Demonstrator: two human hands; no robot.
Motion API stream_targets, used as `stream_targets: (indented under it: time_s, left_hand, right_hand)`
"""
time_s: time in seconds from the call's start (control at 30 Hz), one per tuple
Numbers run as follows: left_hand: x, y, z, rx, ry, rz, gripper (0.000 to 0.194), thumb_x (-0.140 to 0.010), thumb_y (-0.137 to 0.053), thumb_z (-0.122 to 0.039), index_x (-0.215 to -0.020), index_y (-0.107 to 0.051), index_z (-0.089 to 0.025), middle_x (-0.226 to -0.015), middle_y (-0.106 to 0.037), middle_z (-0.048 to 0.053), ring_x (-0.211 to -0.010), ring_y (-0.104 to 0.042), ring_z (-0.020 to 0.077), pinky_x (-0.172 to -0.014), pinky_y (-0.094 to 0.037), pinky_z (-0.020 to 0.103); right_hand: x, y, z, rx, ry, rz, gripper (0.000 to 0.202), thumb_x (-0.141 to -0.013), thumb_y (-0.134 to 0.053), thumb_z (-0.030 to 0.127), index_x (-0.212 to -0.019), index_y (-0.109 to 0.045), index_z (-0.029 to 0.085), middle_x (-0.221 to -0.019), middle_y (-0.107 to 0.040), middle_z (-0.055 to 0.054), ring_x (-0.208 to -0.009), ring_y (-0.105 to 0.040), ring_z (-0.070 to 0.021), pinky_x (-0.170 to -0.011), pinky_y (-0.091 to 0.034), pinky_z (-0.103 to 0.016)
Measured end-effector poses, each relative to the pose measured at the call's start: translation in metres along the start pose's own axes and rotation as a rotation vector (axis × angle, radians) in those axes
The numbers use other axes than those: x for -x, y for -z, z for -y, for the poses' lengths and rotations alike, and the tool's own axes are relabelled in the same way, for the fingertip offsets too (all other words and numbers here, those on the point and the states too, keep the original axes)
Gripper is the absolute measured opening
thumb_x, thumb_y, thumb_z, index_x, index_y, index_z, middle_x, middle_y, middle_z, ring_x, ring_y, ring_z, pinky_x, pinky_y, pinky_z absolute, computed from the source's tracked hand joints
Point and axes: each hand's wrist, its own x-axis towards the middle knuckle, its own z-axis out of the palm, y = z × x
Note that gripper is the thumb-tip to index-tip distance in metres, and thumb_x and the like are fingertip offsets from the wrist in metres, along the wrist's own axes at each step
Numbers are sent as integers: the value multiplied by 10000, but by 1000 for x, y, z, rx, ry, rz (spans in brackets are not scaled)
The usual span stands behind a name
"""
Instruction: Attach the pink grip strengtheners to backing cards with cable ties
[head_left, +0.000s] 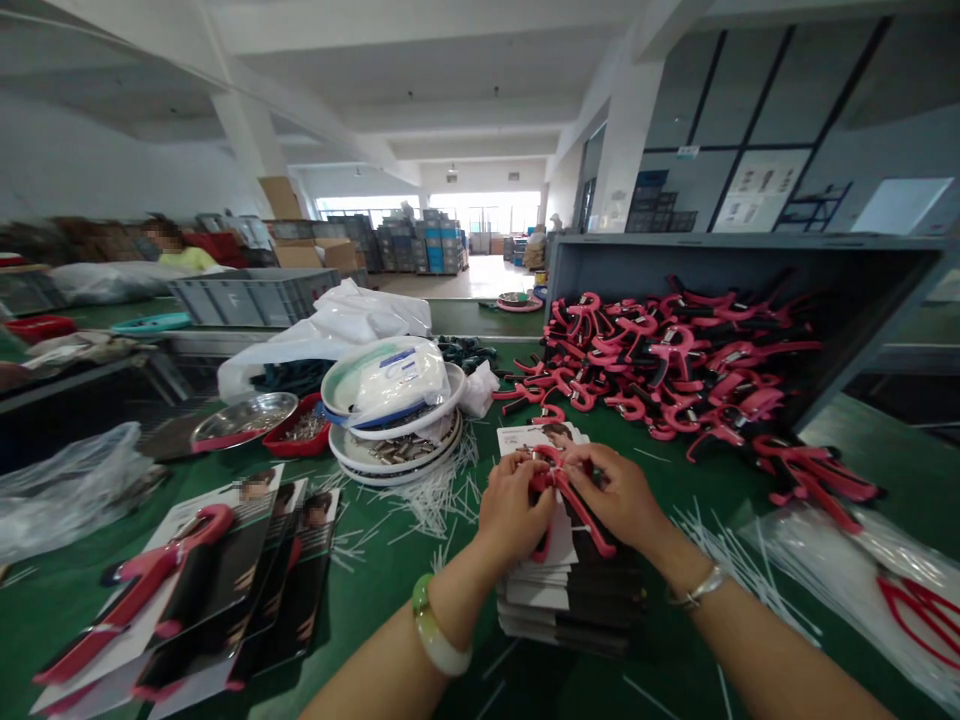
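Both of my hands meet over a stack of printed cards (532, 597) in front of me. On the top card lies a pink plier-shaped tool (585, 518), its handles spread toward me. My left hand (514, 508) is closed around the tool's head from the left. From the right, my right hand (621, 498) pinches at the same head, fingertips together. Whether a thin tie is between the fingers is too small to tell. Loose white ties (739, 560) lie right of the stack, and more ties (435, 500) to its left.
A tipped grey crate (862, 350) spills many pink-and-black tools (667, 350) at the right. Carded tools (202, 590) overlap at the left. Stacked white basins (394, 400), a red tray (300, 428) and a metal bowl (244, 418) stand behind. Another person (187, 255) is far left.
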Motion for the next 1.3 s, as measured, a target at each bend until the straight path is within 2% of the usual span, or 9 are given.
stream_targets:
  time_s: [0.1,0.17,0.27,0.4,0.67,0.93,1.1,1.2,1.3]
  left_hand:
    - [1,-4,-1,31,9,-17,274,-801,-543,-305,-1043,-644,-226,-1162,-563,74,-1084,-516,244,-956,-412,384]
    - [0,-5,-2,32,10,-16,273,-802,-535,-301,-1043,-644,-230,-1175,-560,70,-1093,-513,244,-965,-405,383]
    - [-1,-4,-3,12,33,-7,285,-805,-527,-309,-1057,-644,-245,-1183,-558,68,-1088,-517,251,-956,-410,384]
    - [0,-4,-4,-22,33,-6,361,-794,-538,-301,-1147,-604,-267,-1209,-548,71,-1107,-510,265,-952,-412,393]
    - [-11,-1,-4,-46,76,27,282,-783,-567,-417,-992,-680,-266,-1102,-587,69,-1021,-570,245,-881,-459,360]
    - [-28,11,-15,-269,11,156,251,-726,-593,-365,-919,-707,-252,-1008,-631,75,-897,-626,238,-775,-495,330]
    - [-33,12,-17,-302,6,167,228,-732,-599,-385,-883,-713,-258,-1007,-643,74,-858,-633,247,-740,-496,344]
    - [-29,18,-13,-281,-40,104,262,-733,-624,-424,-946,-695,-289,-1051,-635,46,-917,-618,239,-803,-481,348]
    - [-13,29,-1,-158,-95,-183,277,-793,-582,-428,-997,-667,-262,-1085,-615,54,-978,-586,220,-884,-449,359]
  right_hand:
    - [-6,-2,4,149,137,115,237,-818,-556,271,-1026,-644,200,-1065,-665,-96,-1020,-585,-234,-883,-447,-390]
    - [-8,-6,4,203,218,126,201,-853,-500,227,-958,-671,209,-1076,-668,-101,-1059,-570,-230,-919,-430,-402]
    - [-7,-7,4,247,288,108,226,-859,-456,170,-866,-680,200,-977,-686,-107,-945,-599,-220,-880,-449,-396]
    - [1,4,3,203,393,260,221,-807,-477,98,-812,-673,199,-778,-673,-60,-783,-591,-187,-738,-470,-312]
    - [-1,18,12,408,443,483,240,-776,-481,61,-788,-674,204,-808,-670,-57,-769,-581,-176,-683,-429,-270]
    - [7,16,0,220,436,345,205,-838,-465,104,-788,-646,188,-787,-655,-55,-804,-555,-170,-748,-434,-276]
    - [3,23,11,331,422,499,177,-804,-496,112,-752,-647,188,-760,-634,-49,-747,-550,-167,-662,-425,-265]
    - [5,33,19,317,371,555,162,-837,-497,169,-783,-650,185,-865,-650,-58,-838,-566,-177,-739,-444,-287]
    - [15,39,25,317,363,518,164,-851,-502,221,-839,-663,192,-1060,-628,-76,-994,-544,-208,-862,-436,-337]
